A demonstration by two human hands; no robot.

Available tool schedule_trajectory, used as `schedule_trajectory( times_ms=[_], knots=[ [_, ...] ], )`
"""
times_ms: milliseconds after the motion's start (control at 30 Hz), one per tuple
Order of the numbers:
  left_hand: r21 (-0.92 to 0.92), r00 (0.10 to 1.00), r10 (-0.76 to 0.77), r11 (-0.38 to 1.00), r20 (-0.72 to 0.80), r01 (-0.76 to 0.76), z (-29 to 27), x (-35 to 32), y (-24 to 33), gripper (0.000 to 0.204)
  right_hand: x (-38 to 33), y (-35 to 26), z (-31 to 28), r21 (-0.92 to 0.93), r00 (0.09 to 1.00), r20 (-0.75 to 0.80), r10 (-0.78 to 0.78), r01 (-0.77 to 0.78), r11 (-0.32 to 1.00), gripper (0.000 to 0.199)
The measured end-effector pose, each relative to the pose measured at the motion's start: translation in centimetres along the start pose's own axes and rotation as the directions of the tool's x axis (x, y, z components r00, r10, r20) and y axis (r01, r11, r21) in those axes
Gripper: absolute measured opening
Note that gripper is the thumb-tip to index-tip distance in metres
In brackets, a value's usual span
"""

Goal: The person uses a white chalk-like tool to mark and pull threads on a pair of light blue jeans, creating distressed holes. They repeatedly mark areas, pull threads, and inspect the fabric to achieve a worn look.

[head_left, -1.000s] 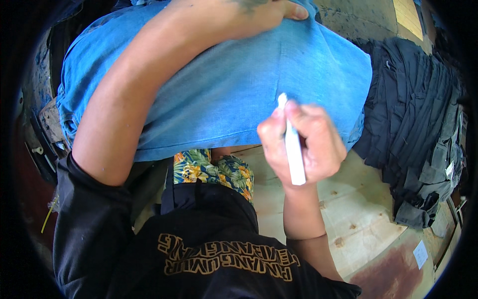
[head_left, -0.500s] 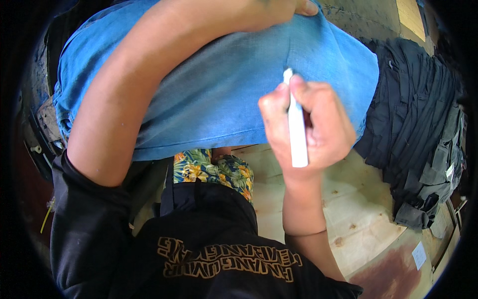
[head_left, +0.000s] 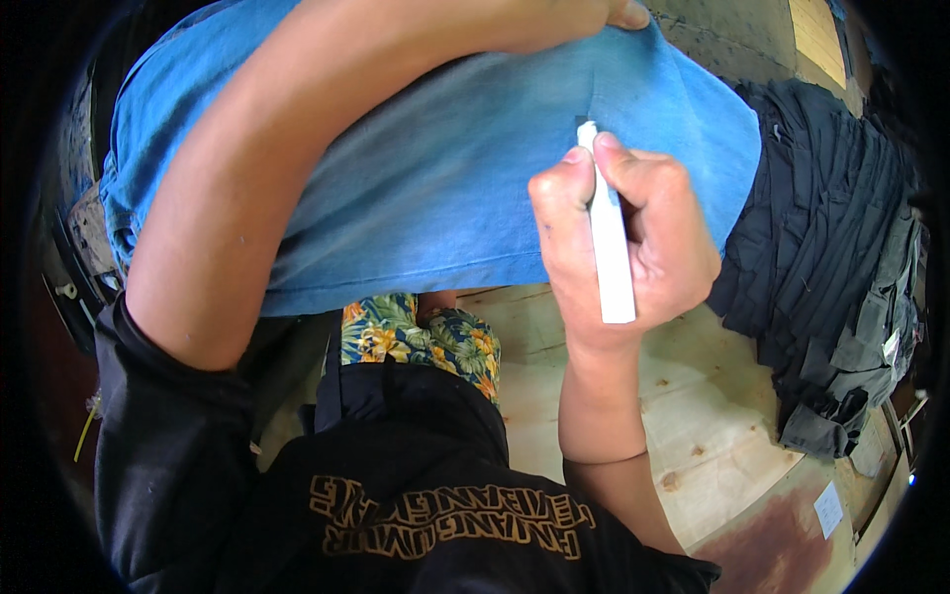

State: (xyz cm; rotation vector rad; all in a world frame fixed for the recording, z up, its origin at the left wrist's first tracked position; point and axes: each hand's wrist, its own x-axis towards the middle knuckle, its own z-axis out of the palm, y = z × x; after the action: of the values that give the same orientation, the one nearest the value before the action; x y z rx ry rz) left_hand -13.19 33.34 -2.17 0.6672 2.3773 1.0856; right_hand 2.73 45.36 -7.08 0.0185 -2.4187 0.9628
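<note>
1 white stick, clasped in my right hand, points away over blue cloth, long axis leaning left; left hand: can't tell its grip.

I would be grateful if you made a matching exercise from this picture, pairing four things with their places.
Things:
1. blue cloth
2. white stick
3. dark piled cloth
4. flowered fabric

Places:
A. along the picture's right side
B. in the grip of the right hand
C. near the picture's middle, just below the blue cloth's lower edge
D. beneath the left forearm

Right pairs: 1-D, 2-B, 3-A, 4-C.
</note>
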Motion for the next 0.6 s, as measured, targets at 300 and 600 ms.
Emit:
schedule_trajectory(
  times_ms=[300, 600],
  knots=[
    [0.034, 0.982, 0.165, 0.986, -0.087, -0.163, 0.6, -0.5, -0.7, 0.032, -0.8, -0.8, -2.1, 0.029, 0.997, 0.064, -0.043, 0.041, 0.999, 0.016],
    [0.125, 0.976, -0.211, 0.968, -0.048, 0.216, 0.8, 0.9, 2.0, 0.035, -0.7, -0.4, -0.9, -0.006, 0.997, 0.069, -0.047, 0.047, 0.999, 0.017]
  ],
)
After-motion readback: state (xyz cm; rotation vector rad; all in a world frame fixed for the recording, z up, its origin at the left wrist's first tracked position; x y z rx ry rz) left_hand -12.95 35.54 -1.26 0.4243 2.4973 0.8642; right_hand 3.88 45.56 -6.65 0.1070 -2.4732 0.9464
